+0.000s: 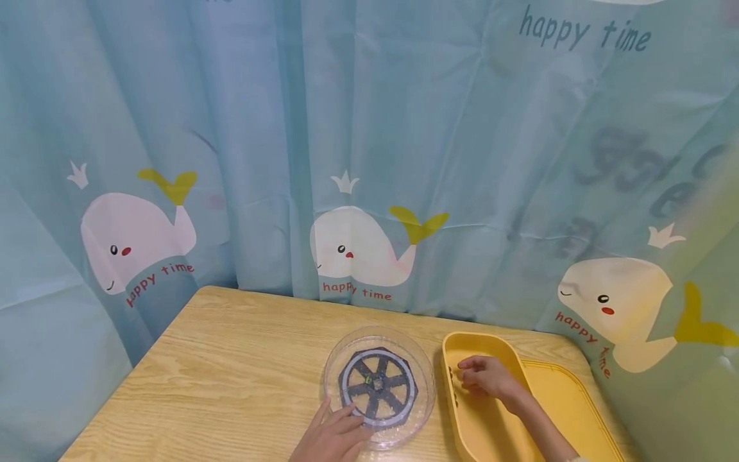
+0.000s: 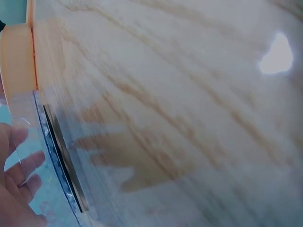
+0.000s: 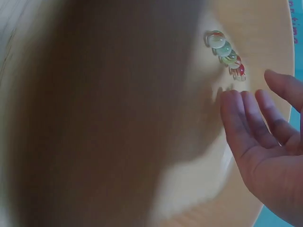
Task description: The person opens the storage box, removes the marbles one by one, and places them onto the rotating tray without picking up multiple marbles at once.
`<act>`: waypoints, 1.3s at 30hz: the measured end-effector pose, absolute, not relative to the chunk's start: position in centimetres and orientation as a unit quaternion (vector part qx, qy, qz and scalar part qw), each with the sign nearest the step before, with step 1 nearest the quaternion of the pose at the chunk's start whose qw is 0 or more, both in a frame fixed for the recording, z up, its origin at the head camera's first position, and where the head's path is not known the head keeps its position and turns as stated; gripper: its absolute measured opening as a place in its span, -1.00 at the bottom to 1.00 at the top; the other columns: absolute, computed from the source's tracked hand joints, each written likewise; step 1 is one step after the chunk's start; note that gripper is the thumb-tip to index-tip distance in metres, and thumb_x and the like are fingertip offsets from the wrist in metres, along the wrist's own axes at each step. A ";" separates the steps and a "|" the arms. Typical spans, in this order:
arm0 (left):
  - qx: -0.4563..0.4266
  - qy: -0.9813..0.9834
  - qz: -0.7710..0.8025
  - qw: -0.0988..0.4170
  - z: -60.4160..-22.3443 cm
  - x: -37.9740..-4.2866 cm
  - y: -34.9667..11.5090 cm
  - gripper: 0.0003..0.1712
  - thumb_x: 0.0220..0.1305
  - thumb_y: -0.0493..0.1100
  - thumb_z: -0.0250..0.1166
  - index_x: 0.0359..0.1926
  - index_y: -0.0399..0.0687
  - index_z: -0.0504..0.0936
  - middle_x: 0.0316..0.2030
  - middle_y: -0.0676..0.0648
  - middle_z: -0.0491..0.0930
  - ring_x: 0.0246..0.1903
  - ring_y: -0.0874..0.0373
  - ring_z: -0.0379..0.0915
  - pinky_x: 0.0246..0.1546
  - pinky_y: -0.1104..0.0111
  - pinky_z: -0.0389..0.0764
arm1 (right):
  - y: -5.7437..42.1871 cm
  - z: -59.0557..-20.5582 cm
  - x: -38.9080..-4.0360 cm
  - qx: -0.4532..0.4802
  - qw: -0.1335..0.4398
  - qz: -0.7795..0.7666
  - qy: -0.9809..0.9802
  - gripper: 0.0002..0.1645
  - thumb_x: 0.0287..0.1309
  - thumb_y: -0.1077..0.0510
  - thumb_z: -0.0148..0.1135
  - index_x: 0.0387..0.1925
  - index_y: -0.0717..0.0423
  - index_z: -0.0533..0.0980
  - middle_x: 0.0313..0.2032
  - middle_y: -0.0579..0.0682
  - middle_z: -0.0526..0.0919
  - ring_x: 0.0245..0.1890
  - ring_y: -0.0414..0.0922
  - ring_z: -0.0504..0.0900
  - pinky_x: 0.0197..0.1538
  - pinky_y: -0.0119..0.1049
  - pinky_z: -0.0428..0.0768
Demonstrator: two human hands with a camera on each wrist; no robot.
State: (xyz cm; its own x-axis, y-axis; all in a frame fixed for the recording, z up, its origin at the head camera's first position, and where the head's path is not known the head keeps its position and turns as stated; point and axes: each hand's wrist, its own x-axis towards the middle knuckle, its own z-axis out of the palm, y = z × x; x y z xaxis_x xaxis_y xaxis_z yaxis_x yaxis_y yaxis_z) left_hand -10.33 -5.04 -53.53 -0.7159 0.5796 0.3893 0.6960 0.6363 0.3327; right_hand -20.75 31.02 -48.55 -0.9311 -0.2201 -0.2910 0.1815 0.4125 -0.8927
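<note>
My left hand (image 1: 336, 431) rests at the near left rim of a clear round dish (image 1: 426, 420), its fingers extended over the edge. Inside the dish lies a dark spoked wheel shape with a pale ring (image 1: 411, 388); a small green piece (image 1: 368, 380) shows near its hub. Over a deep yellow tray (image 1: 491, 430) hovers my right hand (image 1: 489, 377), fingers together and slightly bent, thumb apart, holding nothing. Several glass marbles (image 3: 228, 56) with coloured swirls sit in a row along the tray's side, just beyond the right fingertips.
A shallow yellow lid or tray (image 1: 568, 398) lies at the right, partly under the deep one. All of this is on a wood-grain table (image 1: 231, 385). Behind and around the table hangs a blue curtain (image 1: 381, 128) with whale prints.
</note>
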 end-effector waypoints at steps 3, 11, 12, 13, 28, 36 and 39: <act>-0.354 -0.897 -0.236 0.122 -53.6 -10.4 -5.0 -0.69 0.55 -0.07 0.03 0.00 0.17 0.72 -0.02 0.08 0.69 0.12 -0.05 0.53 -0.01 -0.39 0.36 | 31.0 -49.0 -20.8 -0.023 0.199 -0.531 0.823 -0.63 0.23 0.33 0.23 -0.01 0.55 0.44 -0.25 0.06 0.64 -0.28 -0.08 0.64 -0.22 -0.19 0.67; -0.356 -0.896 -0.232 0.129 -53.7 -10.4 -5.1 -0.70 0.54 -0.07 0.04 -0.01 0.17 0.72 -0.03 0.09 0.69 0.11 -0.05 0.53 -0.01 -0.38 0.38 | 30.3 -49.9 -20.5 -0.018 0.181 -0.512 0.840 -0.71 0.27 0.32 0.24 -0.08 0.50 0.48 -0.29 0.01 0.63 -0.34 -0.10 0.56 -0.29 -0.26 0.61; -0.355 -0.897 -0.230 0.130 -53.7 -10.4 -5.1 -0.70 0.54 -0.07 0.05 -0.01 0.17 0.72 -0.03 0.09 0.69 0.11 -0.05 0.53 -0.02 -0.38 0.38 | 30.2 -50.0 -20.4 -0.017 0.178 -0.510 0.841 -0.72 0.26 0.32 0.24 -0.09 0.49 0.48 -0.31 0.01 0.62 -0.34 -0.11 0.56 -0.28 -0.26 0.61; -0.354 -0.897 -0.230 0.132 -53.7 -10.4 -5.1 -0.71 0.54 -0.07 0.05 -0.02 0.18 0.72 -0.04 0.10 0.69 0.11 -0.04 0.54 -0.02 -0.37 0.38 | 30.1 -50.0 -20.3 -0.017 0.176 -0.508 0.843 -0.72 0.25 0.33 0.25 -0.11 0.50 0.49 -0.32 0.00 0.62 -0.34 -0.11 0.56 -0.28 -0.25 0.62; -0.358 -0.894 -0.225 0.146 -53.8 -10.5 -5.0 -0.72 0.51 -0.10 0.07 -0.03 0.19 0.73 -0.04 0.10 0.69 0.11 -0.04 0.54 0.00 -0.36 0.39 | 30.0 -49.8 -18.7 -0.044 0.173 -0.489 0.854 -0.87 0.14 0.38 0.26 -0.28 0.40 0.51 -0.45 -0.03 0.55 -0.43 -0.12 0.50 -0.38 -0.36 0.53; -0.355 -0.897 -0.224 0.142 -53.6 -10.5 -5.0 -0.72 0.52 -0.09 0.07 -0.04 0.19 0.72 -0.04 0.11 0.68 0.12 -0.03 0.53 0.00 -0.35 0.39 | 30.1 -50.2 -18.5 -0.073 0.167 -0.485 0.856 -0.90 0.10 0.41 0.26 -0.31 0.39 0.53 -0.44 -0.04 0.55 -0.42 -0.15 0.50 -0.37 -0.38 0.53; -0.354 -0.897 -0.222 0.142 -53.6 -10.5 -5.0 -0.72 0.53 -0.09 0.06 -0.04 0.19 0.72 -0.04 0.11 0.68 0.12 -0.04 0.53 0.01 -0.35 0.39 | 30.1 -50.4 -18.5 -0.081 0.160 -0.483 0.857 -0.91 0.10 0.43 0.25 -0.33 0.41 0.52 -0.45 -0.05 0.55 -0.44 -0.16 0.49 -0.40 -0.39 0.51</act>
State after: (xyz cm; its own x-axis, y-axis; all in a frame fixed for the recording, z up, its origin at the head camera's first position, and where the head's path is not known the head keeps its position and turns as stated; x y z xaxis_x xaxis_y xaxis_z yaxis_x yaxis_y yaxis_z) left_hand -10.49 -5.01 -53.58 -0.7087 0.5719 0.4131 0.6987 0.6503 0.2982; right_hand -18.50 30.11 -50.45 -0.9353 -0.2944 -0.1963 0.0152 0.5209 -0.8535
